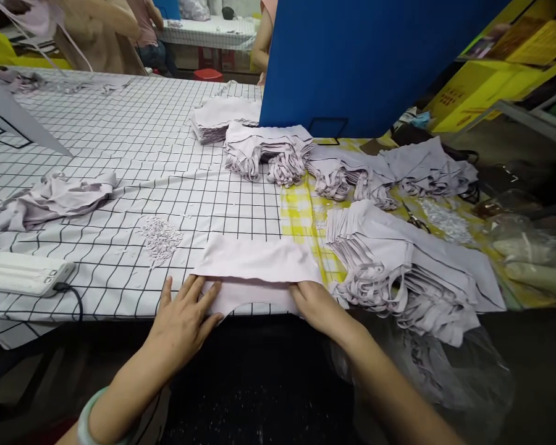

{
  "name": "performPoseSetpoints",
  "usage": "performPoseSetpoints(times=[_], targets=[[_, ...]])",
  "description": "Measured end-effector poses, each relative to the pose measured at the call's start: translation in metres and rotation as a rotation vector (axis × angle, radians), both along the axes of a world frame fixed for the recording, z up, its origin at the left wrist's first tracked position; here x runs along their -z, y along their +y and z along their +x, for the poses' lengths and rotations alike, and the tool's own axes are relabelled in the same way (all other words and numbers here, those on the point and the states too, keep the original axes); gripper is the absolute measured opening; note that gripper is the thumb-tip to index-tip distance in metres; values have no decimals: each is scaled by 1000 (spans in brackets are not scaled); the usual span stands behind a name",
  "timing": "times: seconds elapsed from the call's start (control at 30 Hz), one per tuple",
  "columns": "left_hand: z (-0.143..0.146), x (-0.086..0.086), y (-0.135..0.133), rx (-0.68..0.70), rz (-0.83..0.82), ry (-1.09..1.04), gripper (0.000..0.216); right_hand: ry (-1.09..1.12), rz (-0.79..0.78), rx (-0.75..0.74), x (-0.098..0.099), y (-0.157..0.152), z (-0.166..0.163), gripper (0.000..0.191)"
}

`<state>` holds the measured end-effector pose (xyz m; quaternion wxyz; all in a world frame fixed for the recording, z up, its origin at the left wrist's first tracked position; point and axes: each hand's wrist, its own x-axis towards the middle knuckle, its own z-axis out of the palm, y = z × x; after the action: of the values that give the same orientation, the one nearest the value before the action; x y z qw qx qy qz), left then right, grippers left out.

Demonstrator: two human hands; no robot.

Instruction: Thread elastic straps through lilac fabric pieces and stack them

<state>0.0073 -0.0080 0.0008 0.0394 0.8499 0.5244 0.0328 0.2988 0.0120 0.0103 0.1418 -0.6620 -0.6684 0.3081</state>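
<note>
A pale pink-lilac piece of stretchy garment fabric (259, 258) lies folded at the table's front edge, its two layers parted along a slit that faces me. My left hand (180, 318) rests on the left end of this piece, fingers spread and thumb toward me. At the right end, my right hand (317, 304) has its fingers tucked into the slit under the upper layer. The fabric hides those fingertips, so their grip does not show. Close to my right hand is a stack of matching strapped garments (375, 247), with looped straps bunched along its near side.
More garment stacks (269, 145) stand farther back, before a blue panel (343, 68). Fabric snippets (160, 238), a crumpled garment (55, 198) and a white power bank (25, 274) with a cable lie left. Scissors (414, 217) lie right. Other people are across the table.
</note>
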Motion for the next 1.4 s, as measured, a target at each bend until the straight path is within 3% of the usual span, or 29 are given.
performPoseSetpoints(times=[0.1,0.17,0.27,0.37,0.43,0.57,0.63,0.73,0.87,0.93,1.03,1.1,1.23,1.4], targets=[[0,-1,-1,26,4,-14,42,-45,-99,-133,-8,-15,2,29],[0,-4,-3,53,-2,-31,38,-61,-69,-170,-11,-26,5,27],[-3,-13,-6,107,-51,-82,36,-40,-16,-128,-14,-42,17,25],[-10,-27,2,152,-182,-180,30,15,-104,-86,-24,-55,35,30],[-12,-35,19,88,-232,-263,32,82,-155,-114,-35,-61,52,32],[3,-31,69,-286,-88,-234,33,172,-203,-117,-52,-60,81,36],[18,-24,89,-355,-93,-179,28,94,-108,37,-48,-50,82,35],[30,-18,100,-315,-194,-236,17,-173,95,258,-26,-27,65,23],[11,-23,95,-509,-238,-561,13,-435,91,239,-3,0,34,20],[-4,-27,91,-598,-317,-736,25,-488,76,216,-1,8,24,16],[-16,-27,87,-615,-459,-887,64,-498,112,179,-3,15,16,17],[-19,-24,87,-614,-475,-913,76,-462,126,175,-3,19,13,19],[-23,-15,90,-613,-437,-990,71,-263,126,174,1,37,18,17],[-22,-8,97,-588,-334,-938,59,-219,352,232,11,64,38,12]])
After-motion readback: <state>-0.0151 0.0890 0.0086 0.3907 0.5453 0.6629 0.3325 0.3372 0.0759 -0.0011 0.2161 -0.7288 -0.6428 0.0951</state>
